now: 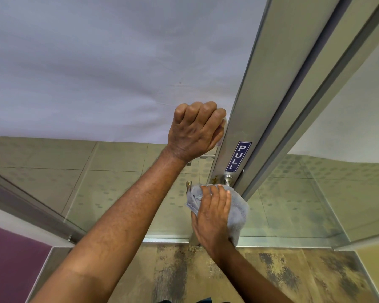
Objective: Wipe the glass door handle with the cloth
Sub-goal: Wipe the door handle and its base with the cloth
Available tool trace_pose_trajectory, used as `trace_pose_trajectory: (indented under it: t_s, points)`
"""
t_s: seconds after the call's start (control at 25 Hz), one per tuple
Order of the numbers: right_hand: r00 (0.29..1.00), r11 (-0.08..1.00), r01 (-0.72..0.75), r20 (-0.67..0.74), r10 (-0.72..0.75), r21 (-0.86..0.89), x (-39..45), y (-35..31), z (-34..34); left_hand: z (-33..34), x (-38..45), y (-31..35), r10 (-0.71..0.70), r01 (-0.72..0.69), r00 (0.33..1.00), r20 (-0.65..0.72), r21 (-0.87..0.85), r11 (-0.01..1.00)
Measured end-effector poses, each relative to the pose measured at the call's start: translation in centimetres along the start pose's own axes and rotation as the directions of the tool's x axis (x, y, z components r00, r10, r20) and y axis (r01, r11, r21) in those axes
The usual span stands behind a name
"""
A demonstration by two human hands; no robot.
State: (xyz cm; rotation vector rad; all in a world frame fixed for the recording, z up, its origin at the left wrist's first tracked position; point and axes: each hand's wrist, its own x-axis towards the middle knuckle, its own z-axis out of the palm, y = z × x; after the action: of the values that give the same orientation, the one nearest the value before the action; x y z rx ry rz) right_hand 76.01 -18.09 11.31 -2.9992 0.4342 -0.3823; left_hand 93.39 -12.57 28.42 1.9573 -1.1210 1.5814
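Observation:
The glass door has a frosted upper pane and a metal stile (256, 110) with a blue PULL sticker (238, 156). My left hand (195, 130) is closed in a fist around the upper end of the door handle, which it mostly hides. Lower down, my right hand (212, 217) presses a light blue cloth (239, 211) around the lower part of the handle. Just above the cloth, the handle's metal mount (227, 179) shows against the stile. The handle bar itself is covered by the cloth and hands.
A second metal frame post (328, 88) stands right of the stile. The clear lower glass shows dotted floor tiles (118, 162) beyond. A mottled floor (184, 274) lies below me, with a purple panel (11, 263) at lower left.

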Motion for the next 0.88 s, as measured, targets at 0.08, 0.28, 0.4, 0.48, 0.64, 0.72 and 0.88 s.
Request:
trace_pose_trajectory:
  t_s: [0.08, 0.28, 0.4, 0.48, 0.64, 0.72, 0.88]
  points:
    - [1.0, 1.0, -0.001, 0.027, 0.001, 0.014, -0.2, -1.9, 0.1, 0.0, 0.0, 0.1, -0.002, 0.002, 1.0, -0.002, 0.002, 1.0]
    - [0.997, 1.0, -0.028, 0.069, 0.028, -0.001, 1.0, -6.0, -0.4, -0.2, 0.0, 0.2, -0.003, 0.003, 1.0, -0.005, 0.001, 1.0]
    - [0.994, 0.998, 0.053, 0.1, -0.049, -0.038, 1.6, -5.7, -0.6, -0.2, 0.0, 0.1, 0.005, -0.005, 1.0, -0.001, 0.003, 1.0]
    - [0.992, 0.994, 0.094, 0.094, -0.09, -0.047, 2.1, -4.8, -0.9, -0.1, 0.0, 0.1, 0.009, -0.009, 1.0, -0.001, 0.006, 1.0]
    - [0.985, 0.993, 0.103, 0.142, -0.095, -0.052, 4.0, -4.0, -1.9, -0.2, 0.0, 0.1, -0.002, 0.002, 1.0, 0.011, 0.0, 1.0]
    - [0.981, 0.994, 0.108, 0.168, -0.102, -0.028, 4.8, -3.7, -2.2, -0.2, -0.1, 0.1, -0.003, 0.003, 1.0, 0.013, 0.003, 1.0]
    - [0.987, 0.994, 0.108, 0.123, -0.104, -0.029, 5.0, -3.6, -1.9, -0.4, 0.1, 0.2, 0.001, -0.001, 1.0, 0.019, 0.003, 1.0]
